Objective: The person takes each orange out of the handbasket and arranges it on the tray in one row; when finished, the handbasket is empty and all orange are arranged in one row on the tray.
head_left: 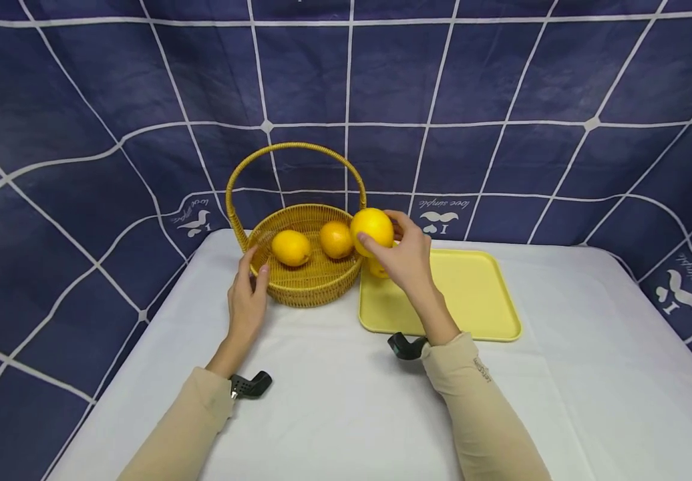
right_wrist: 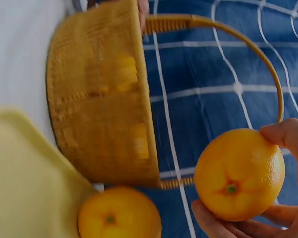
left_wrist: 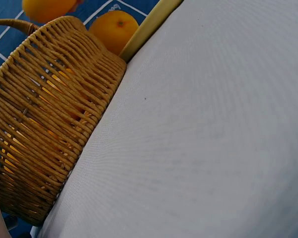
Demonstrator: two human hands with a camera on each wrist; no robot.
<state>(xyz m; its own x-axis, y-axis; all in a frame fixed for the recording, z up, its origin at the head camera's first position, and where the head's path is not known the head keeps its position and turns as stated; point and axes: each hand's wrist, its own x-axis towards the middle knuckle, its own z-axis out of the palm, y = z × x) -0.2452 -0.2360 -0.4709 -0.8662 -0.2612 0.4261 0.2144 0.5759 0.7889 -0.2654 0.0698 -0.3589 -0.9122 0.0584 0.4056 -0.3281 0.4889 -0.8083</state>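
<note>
Beige sleeves [head_left: 484, 414] reach in nearest, each with a black wrist mount [head_left: 254, 385] below the cuff, over a white cloth-covered surface [head_left: 322, 407]. Farther in, the left hand [head_left: 246, 300] holds the left rim of a round, golden-brown woven basket [head_left: 304, 297], thumb over the edge and fingers apart from it. To the right lies a pale yellow rectangular tray [head_left: 472, 290], with one round orange [right_wrist: 120, 215] at its left side, beside the basket.

Above that fruit, near the basket's right rim, the right hand [head_left: 409, 260] grips a glossy orange [head_left: 372, 229], thumb and fingers curved around its sides. It should be firm, fairly light and a little slippery (that peel shines), so thumb and fingers opposed across the widest part suit it; squeezing hard could bruise it. Two more oranges [head_left: 290, 248] sit inside the basket, under its tall arched handle [head_left: 298, 145]. Farthest hangs white-lined navy cloth [head_left: 472, 80].
</note>
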